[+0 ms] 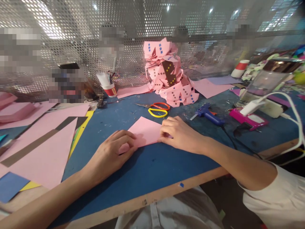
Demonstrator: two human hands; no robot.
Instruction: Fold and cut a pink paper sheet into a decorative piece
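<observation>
Pointing one corner away, pink paper (147, 129), long axis crosswise, left grip (116, 145), right grip (176, 133) pinching ends

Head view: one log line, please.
left hand: on pink paper, left end | right hand: on right end | scissors: beyond paper

Pink four-sided paper (145, 131) on blue tabletop (157, 170); behind it, orange-and-yellow-handled metal scissors (152, 107); at right, blue pistol-shaped plastic glue gun (210, 116).

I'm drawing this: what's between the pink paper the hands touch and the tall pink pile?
The orange-and-yellow scissors lie between that paper and the pile; the head view shows them.
</observation>
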